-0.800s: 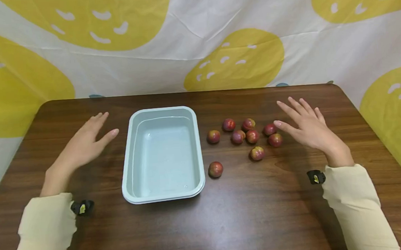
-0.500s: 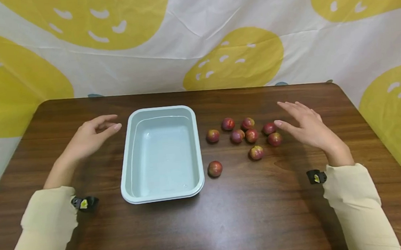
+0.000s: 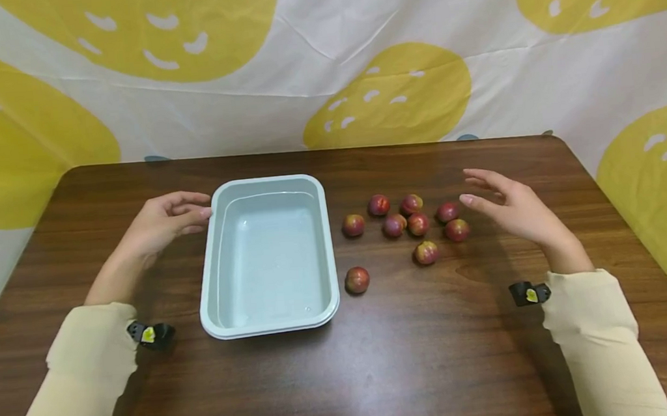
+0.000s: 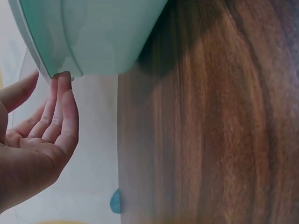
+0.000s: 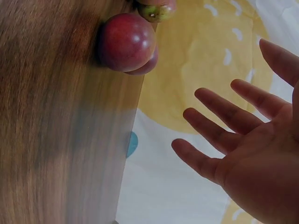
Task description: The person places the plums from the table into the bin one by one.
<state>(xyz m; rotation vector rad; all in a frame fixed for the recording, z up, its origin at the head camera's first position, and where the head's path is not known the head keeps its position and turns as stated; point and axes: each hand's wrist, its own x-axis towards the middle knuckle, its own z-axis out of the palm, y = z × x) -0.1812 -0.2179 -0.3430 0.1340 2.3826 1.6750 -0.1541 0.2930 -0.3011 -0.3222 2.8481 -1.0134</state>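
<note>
A pale blue-green plastic basin [image 3: 275,258] stands on the wooden table, left of the middle. At its upper left rim is my left hand [image 3: 161,225], fingertips right at the edge and thumb on the near side. The left wrist view shows these fingers [image 4: 63,105] reaching the basin's outer wall, with the thumb apart from them. Several red-purple plums [image 3: 418,224] lie loose to the right of the basin. My right hand [image 3: 513,210] hovers just right of the plums, fingers relaxed and spread, holding nothing. In the right wrist view its palm faces the nearest plum [image 5: 127,42].
One plum [image 3: 357,280] sits close to the basin's right side, apart from the others. Behind the brown wooden table [image 3: 416,358] hangs a white cloth [image 3: 233,124] with yellow fruit shapes. Dark wrist straps [image 3: 530,294] stick out beside both sleeves.
My left hand has moved right to the basin's rim, its fingers bending from a spread pose. My right hand has turned slightly and its fingers have drawn closer together. The plums have stayed put.
</note>
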